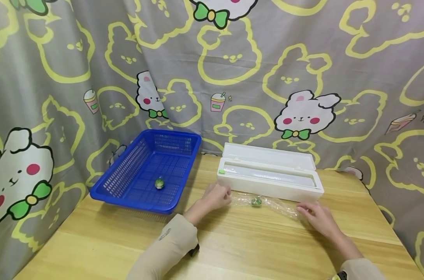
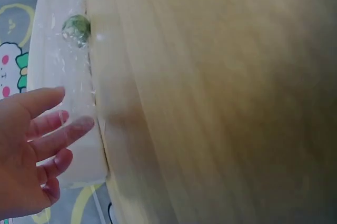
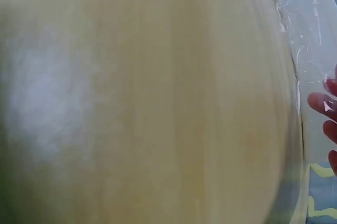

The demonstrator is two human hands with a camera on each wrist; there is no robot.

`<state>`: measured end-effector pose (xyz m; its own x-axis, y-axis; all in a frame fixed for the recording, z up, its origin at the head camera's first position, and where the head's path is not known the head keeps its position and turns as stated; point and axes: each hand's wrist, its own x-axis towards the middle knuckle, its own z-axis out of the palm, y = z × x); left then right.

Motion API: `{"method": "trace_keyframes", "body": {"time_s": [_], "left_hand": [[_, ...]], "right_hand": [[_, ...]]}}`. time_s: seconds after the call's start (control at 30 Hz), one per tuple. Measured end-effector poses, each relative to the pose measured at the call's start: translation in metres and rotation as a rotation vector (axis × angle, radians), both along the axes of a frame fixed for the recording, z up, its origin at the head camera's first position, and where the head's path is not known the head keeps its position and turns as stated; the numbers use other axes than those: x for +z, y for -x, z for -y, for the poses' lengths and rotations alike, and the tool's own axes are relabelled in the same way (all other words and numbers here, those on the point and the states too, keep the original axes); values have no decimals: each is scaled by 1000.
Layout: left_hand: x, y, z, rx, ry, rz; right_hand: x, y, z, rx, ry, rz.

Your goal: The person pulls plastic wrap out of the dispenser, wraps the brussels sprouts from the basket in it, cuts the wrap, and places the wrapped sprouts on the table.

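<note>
A small round green-and-white ball [image 1: 256, 202] sits on a strip of clear cling film [image 1: 280, 206], laid in front of the long white box. At the strip's left end is my left hand [image 1: 217, 195]; its thumb and fingers are spread apart in the left wrist view. By the right end is my right hand [image 1: 317, 217], fingertips right at the film, with separated fingers [image 3: 322, 101] showing at the edge of the right wrist view. A similar ball [image 1: 159, 183] lies in the blue basket [image 1: 101, 193].
The white film box [image 1: 268, 187] stands at the back of the wooden table [image 1: 254, 249], its lid [image 1: 268, 155] raised and a film roll [image 1: 268, 175] inside. A green slider [image 1: 222, 171] is on its left end. A patterned curtain [image 1: 183, 58] hangs behind.
</note>
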<state>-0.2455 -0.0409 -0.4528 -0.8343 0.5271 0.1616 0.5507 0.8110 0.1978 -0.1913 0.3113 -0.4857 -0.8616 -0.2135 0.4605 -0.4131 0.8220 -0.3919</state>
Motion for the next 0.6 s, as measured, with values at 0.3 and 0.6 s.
{"method": "trace_keyframes", "body": {"time_s": [0.3,0.6], "left_hand": [[-7,7,-8,-24,104,-11],[-5,8,-13,28,177,-28]], "right_hand": [[-5,-1,1,23,-66,69],[-9,0,-1,33,-141,79]]}}
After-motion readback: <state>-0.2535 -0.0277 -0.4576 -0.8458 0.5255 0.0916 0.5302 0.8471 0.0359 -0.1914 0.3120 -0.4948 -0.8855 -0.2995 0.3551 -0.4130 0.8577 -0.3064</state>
